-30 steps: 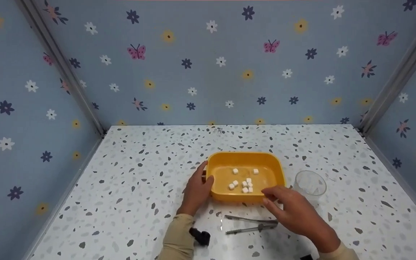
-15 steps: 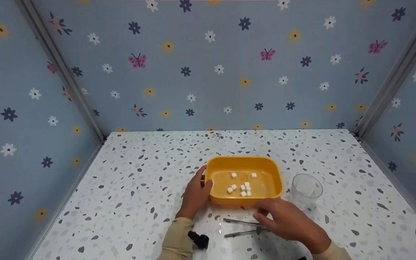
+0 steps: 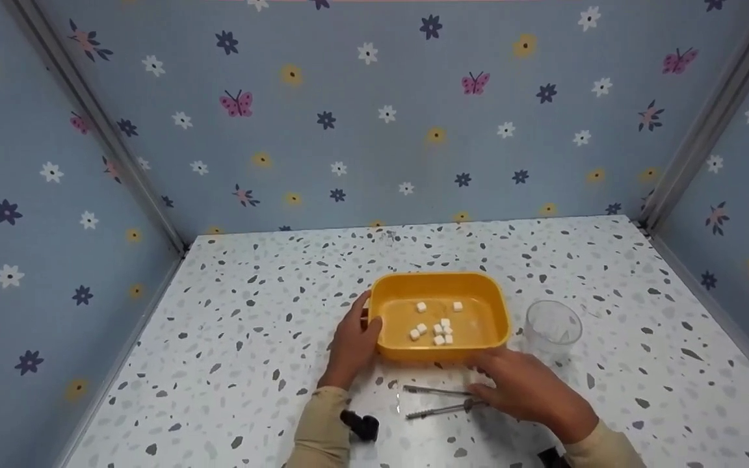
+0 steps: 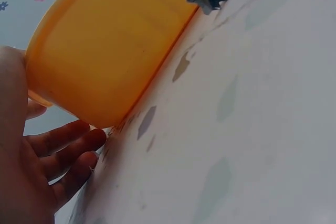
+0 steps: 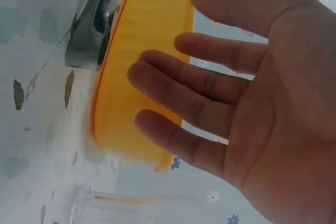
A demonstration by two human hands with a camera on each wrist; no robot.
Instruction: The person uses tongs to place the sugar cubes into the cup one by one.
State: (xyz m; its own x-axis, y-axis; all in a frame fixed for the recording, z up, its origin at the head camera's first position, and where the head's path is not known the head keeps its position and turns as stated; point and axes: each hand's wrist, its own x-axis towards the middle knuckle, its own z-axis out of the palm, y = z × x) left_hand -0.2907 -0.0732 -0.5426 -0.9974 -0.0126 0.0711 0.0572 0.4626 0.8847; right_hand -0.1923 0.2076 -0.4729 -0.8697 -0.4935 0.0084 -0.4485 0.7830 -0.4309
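Note:
A yellow tub (image 3: 439, 354) stands on the speckled table, with several small white cubes (image 3: 443, 331) loose on its floor. My left hand (image 3: 354, 341) holds the tub's left end, thumb over the rim and fingers (image 4: 73, 145) outside it. Below the tub's front right corner is my right hand (image 3: 524, 387); in the right wrist view its fingers (image 5: 184, 87) are spread and straight, overlapping the tub's wall. Metal tongs (image 3: 436, 411) with serrated tips lie in front of the tub, tips to the left. The right hand hides their bent end in the head view, while the right wrist view shows that end (image 5: 86, 40).
To the right of the tub, close to my right hand, stands a clear glass (image 3: 553, 328). Blue flower-patterned panels (image 3: 361, 130) close off the back and both sides of the table (image 3: 264, 364).
My right hand has come off the tub's front right rim, moved down toward the tongs, and spread its fingers. The left hand keeps its hold. The head view has tilted slightly.

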